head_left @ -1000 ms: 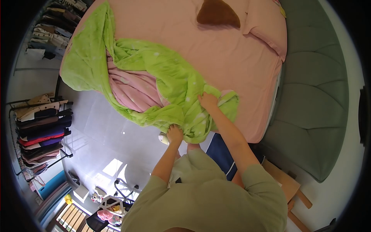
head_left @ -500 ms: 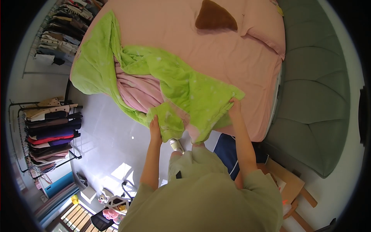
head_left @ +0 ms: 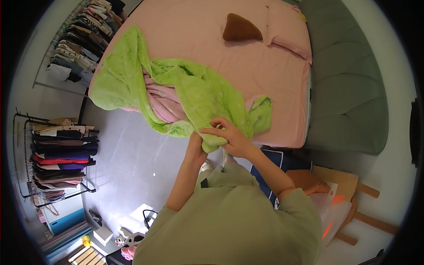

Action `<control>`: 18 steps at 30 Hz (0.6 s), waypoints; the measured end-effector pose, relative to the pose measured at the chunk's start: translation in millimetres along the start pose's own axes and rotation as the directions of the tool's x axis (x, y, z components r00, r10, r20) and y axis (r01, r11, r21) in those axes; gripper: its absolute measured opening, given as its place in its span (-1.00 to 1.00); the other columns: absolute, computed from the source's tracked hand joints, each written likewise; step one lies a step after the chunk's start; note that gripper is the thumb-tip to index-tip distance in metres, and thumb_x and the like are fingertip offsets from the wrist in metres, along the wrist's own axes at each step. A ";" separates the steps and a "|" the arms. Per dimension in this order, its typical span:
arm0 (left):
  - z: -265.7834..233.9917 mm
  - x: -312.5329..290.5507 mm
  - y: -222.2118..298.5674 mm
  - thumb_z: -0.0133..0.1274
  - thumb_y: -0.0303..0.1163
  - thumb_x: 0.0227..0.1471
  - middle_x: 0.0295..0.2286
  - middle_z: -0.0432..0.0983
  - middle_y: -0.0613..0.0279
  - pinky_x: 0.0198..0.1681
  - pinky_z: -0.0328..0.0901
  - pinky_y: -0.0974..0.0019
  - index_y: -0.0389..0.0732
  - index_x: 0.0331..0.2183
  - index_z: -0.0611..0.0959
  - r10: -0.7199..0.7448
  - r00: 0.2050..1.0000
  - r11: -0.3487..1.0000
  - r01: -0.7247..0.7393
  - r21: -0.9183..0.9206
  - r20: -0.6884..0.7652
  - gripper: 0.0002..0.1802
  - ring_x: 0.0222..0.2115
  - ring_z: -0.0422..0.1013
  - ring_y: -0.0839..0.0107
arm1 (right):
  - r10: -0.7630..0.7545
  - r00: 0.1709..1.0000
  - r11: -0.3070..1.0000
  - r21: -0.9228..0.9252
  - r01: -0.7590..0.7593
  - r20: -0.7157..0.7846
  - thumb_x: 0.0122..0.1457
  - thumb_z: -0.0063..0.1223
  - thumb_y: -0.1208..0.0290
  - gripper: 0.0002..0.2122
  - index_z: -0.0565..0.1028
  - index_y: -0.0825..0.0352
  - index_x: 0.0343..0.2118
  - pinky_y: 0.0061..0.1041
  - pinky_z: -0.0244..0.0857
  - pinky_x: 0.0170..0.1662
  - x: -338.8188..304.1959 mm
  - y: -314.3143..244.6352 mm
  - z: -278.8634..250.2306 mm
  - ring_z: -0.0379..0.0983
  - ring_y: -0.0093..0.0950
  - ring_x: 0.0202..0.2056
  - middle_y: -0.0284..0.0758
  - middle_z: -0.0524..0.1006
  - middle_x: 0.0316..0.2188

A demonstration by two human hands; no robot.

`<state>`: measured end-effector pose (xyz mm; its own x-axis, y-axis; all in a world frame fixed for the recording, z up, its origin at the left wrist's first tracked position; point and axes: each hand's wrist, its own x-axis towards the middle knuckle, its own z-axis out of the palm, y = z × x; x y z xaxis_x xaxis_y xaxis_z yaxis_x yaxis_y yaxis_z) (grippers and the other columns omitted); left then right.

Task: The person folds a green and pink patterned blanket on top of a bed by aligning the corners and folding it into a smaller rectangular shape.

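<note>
A fuzzy light-green blanket [head_left: 207, 88] with a pink underside [head_left: 165, 104] lies bunched along the near side of the bed [head_left: 194, 35], and its near part is drawn up in front of me. My left hand [head_left: 196, 146] grips the near edge of the blanket, its fingers partly hidden by cloth. Close beside it, my right hand [head_left: 232, 139] has its bent fingers and thumb on the same gathered edge. To the right of that hand, a folded-over green corner of the blanket rests on the bed.
A brown cushion [head_left: 240, 28] and a pink pillow [head_left: 289, 35] lie on the bed, against a grey-green padded headboard [head_left: 346, 88]. Clothes racks [head_left: 62, 152] stand at the left. Right of my legs are a dark blue item [head_left: 269, 172] and wooden furniture [head_left: 340, 181].
My right hand has let go of the blanket's right corner and come left to meet my left hand at the gathered edge. That corner now lies folded on the bed.
</note>
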<state>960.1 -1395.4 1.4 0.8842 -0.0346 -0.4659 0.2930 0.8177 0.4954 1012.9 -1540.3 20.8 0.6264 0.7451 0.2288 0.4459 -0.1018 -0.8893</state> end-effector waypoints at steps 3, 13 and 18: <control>-16.3 -21.4 -2.6 -0.22 -0.28 0.08 -0.19 0.38 0.15 -0.14 0.30 0.32 -0.30 -0.13 0.38 -0.087 0.995 0.992 0.092 0.088 -0.053 -0.64 -0.20 0.36 0.38 | 0.065 0.997 0.997 0.034 -0.064 -0.035 -0.14 -0.17 0.70 -0.49 0.41 0.10 -0.07 -0.46 0.18 -0.07 -10.9 -17.3 19.3 0.26 -0.30 -0.13 -0.27 0.30 -0.17; -41.0 -76.0 5.4 -0.23 -0.20 0.08 -0.22 0.39 0.16 -0.13 0.27 0.21 -0.28 -0.15 0.39 -0.127 0.970 0.965 0.170 -0.201 0.208 -0.61 -0.20 0.35 0.33 | -0.100 0.995 0.961 -0.258 0.096 -0.001 -0.14 -0.14 0.63 -0.51 0.37 0.15 -0.05 -0.39 0.19 -0.03 -40.9 -49.8 61.1 0.27 -0.24 -0.07 -0.25 0.31 -0.06; -52.3 -75.5 9.4 -0.21 -0.23 0.07 -0.24 0.41 0.18 -0.14 0.26 0.24 -0.27 -0.18 0.41 -0.221 0.969 0.973 0.227 -0.036 0.114 -0.65 -0.22 0.35 0.34 | -0.113 0.980 0.952 -0.301 0.059 -0.165 -0.16 0.05 0.49 -0.43 0.22 0.29 0.02 -0.36 0.20 -0.04 -52.0 -64.2 90.3 0.27 -0.22 -0.08 -0.18 0.28 -0.04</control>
<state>877.1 -1355.0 2.9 0.8329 -0.2798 -0.4776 0.4725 0.8088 0.3502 894.0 -1512.9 30.2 0.6689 0.6328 0.3901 0.6540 -0.2515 -0.7135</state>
